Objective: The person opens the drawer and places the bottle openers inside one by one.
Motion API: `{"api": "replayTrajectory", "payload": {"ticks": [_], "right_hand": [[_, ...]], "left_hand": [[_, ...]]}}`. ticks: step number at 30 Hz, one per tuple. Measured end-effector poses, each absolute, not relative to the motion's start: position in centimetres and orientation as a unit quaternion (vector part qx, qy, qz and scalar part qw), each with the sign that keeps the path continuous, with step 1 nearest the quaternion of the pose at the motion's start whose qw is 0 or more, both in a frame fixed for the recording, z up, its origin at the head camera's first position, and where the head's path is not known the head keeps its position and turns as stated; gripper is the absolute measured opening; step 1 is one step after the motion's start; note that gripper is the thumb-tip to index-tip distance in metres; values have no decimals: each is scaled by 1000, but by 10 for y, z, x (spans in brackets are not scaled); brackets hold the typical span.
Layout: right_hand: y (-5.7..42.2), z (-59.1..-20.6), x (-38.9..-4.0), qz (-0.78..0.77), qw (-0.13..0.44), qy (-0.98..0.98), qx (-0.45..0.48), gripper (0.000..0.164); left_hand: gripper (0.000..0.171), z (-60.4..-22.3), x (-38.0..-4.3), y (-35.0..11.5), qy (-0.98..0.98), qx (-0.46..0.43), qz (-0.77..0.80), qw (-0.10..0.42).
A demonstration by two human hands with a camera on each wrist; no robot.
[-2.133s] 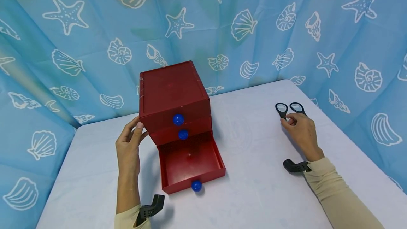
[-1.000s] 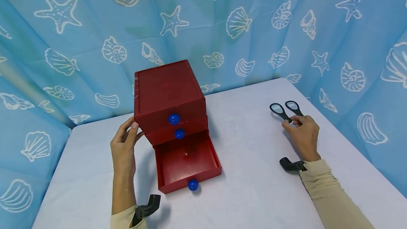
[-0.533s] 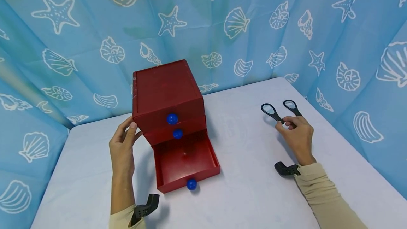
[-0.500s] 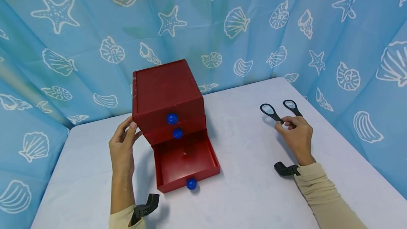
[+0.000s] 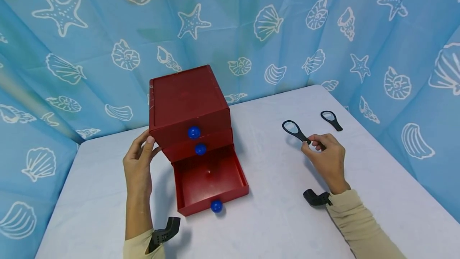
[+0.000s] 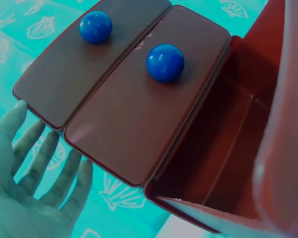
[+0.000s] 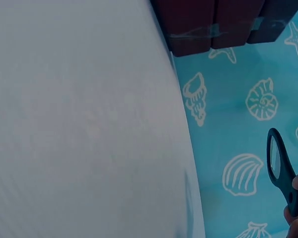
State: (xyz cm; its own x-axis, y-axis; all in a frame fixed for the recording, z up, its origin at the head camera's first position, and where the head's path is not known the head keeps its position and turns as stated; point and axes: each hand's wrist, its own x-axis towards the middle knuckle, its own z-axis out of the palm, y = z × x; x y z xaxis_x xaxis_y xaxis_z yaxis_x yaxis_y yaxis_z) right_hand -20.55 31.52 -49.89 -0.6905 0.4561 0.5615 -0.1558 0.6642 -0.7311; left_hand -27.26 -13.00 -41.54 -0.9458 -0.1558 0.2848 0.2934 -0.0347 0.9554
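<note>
A red drawer cabinet (image 5: 187,99) with blue knobs stands left of the middle, its bottom drawer (image 5: 210,183) pulled out and bare inside. My left hand (image 5: 139,167) rests its fingertips against the cabinet's left side; in the left wrist view the fingers (image 6: 37,168) are spread and loosely extended. My right hand (image 5: 327,161) pinches a small black magnifying glass (image 5: 292,128) by its handle end, lens pointing away to the left, a little above the table. In the right wrist view this magnifying glass (image 7: 284,171) shows at the right edge, with only fingertips visible.
A second black magnifying glass (image 5: 331,120) lies on the white table (image 5: 273,195) near its right edge. Two upper drawers, with a top knob (image 5: 194,132) and a middle knob (image 5: 200,149), are closed. A blue shell-patterned curtain (image 5: 215,27) hangs behind the table.
My right hand has moved left and toward me, carrying one magnifying glass away from the other, which stays on the table. The left hand keeps its place at the cabinet.
</note>
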Motion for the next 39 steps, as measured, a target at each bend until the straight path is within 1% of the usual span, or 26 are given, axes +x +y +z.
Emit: {"api": "replayTrajectory", "payload": {"ticks": [17,32,39], "right_hand": [[280,-492,-192,423,375,-824,-42,16],[238,-488,-177,430,393,-812,33,24],[217,-490,-172,442,374,-813,64,24]], "left_hand": [[38,-418,-273,-134,-676,-52,-718,160],[39,-417,-276,-132,-676,-57,-718,157],[41,-417,-276,-131,-682,-52,-713,155]]}}
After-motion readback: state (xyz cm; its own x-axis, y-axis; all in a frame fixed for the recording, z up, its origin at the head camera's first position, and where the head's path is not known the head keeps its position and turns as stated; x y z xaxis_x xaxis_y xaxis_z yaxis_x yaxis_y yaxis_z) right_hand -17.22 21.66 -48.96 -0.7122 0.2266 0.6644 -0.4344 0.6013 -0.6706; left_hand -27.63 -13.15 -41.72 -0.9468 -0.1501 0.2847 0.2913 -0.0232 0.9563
